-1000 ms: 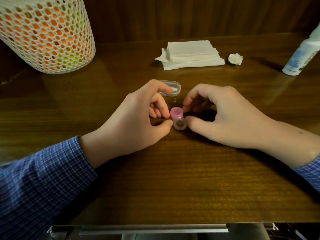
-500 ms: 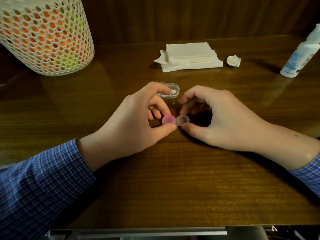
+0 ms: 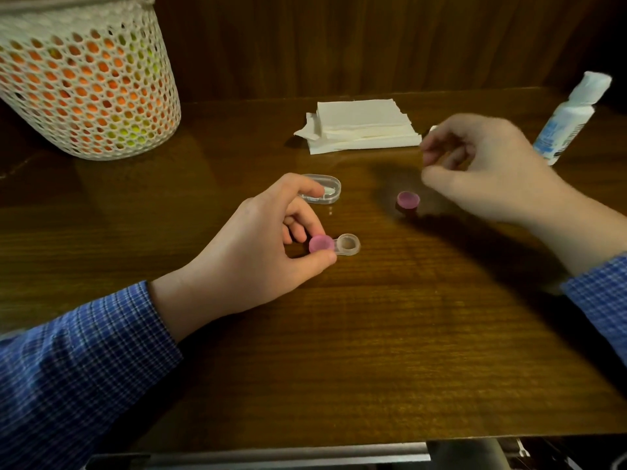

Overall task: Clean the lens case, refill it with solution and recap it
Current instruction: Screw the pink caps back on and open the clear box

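Pink cap (image 3: 321, 243) pinched between thumb and fingers of the left hand (image 3: 268, 252), holding the lens case (image 3: 334, 245) down on the wooden table (image 3: 373, 334), its other well uncapped. The right hand (image 3: 488, 171) hovers blurred, fingers loosely curled with nothing in them, just above the loose pink cap (image 3: 408, 200) lying on the wood. A clear lid (image 3: 322, 188) sits behind the left fingers. Further back: stacked tissues (image 3: 363, 125), solution bottle (image 3: 566, 120) at right, mesh basket (image 3: 84, 83) at left, dark panelled wall.
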`<state>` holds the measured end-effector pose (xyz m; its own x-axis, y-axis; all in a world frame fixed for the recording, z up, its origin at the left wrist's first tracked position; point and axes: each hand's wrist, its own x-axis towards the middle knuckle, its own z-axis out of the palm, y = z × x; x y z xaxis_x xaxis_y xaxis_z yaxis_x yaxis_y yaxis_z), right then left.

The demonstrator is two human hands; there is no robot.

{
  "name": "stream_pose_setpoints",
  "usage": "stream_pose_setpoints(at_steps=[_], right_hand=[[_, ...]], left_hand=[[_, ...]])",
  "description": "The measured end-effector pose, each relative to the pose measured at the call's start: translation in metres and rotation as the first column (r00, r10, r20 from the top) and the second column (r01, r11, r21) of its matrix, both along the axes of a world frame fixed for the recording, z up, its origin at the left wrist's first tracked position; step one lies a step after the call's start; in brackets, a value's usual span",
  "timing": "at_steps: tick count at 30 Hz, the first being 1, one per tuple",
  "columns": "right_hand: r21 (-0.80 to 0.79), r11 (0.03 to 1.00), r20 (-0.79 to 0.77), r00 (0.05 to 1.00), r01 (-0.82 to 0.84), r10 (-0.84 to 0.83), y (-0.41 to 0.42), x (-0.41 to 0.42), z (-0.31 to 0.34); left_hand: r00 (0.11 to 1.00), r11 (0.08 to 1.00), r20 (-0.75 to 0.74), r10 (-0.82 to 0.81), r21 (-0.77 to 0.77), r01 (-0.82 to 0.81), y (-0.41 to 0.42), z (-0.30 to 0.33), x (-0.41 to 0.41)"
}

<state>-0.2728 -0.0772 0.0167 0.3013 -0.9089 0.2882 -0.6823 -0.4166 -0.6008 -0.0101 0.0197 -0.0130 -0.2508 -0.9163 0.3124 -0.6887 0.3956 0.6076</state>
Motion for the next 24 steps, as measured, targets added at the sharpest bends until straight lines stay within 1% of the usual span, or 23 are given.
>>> stream_pose_setpoints(at_steps=[2, 4, 5, 10, 13, 16, 17, 21, 24], right_hand=[[0.091, 0.995, -0.118, 0.993, 0.034, -0.024, -0.01, -0.006, -0.003], [0.163, 0.987, -0.206, 0.978, 0.012, 0.022, -0.011, -0.004, -0.006], [0.172, 0.985, -0.228, 0.972, -0.008, 0.048, -0.009, -0.001, -0.008], [0.125, 0.99, -0.254, 0.962, -0.069, 0.099, -0.004, 0.007, -0.012], [0.128, 0.988, -0.267, 0.956, -0.088, 0.12, -0.004, 0.008, -0.011], [0.127, 0.987, -0.242, 0.961, -0.101, 0.13, -0.002, 0.008, -0.009], [0.114, 0.988, -0.211, 0.969, -0.108, 0.13, -0.001, 0.009, -0.009], [0.087, 0.983, -0.005, 0.987, -0.159, 0.16, 0.007, 0.014, -0.009], [0.088, 0.975, 0.039, 0.979, -0.203, 0.2, 0.014, 0.02, -0.011]], left_hand=[[1.0, 1.0, -0.008, -0.006, 0.01, 0.006, 0.0, 0.0, 0.0], [1.0, 1.0, -0.011, -0.007, 0.011, 0.007, 0.0, 0.0, 0.0], [1.0, 1.0, -0.013, -0.007, 0.009, 0.007, 0.0, 0.0, 0.0], [1.0, 1.0, -0.021, -0.014, 0.011, 0.014, 0.0, 0.0, 0.0], [1.0, 1.0, -0.013, -0.02, 0.01, 0.021, 0.0, 0.0, 0.0], [1.0, 1.0, -0.006, -0.016, 0.012, 0.016, 0.0, 0.0, 0.0], [1.0, 1.0, -0.004, -0.014, 0.011, 0.014, 0.0, 0.0, 0.0], [1.0, 1.0, 0.001, -0.005, 0.007, 0.005, 0.0, 0.001, 0.001], [1.0, 1.0, 0.012, 0.0, 0.007, 0.0, 0.001, 0.002, 0.001]])
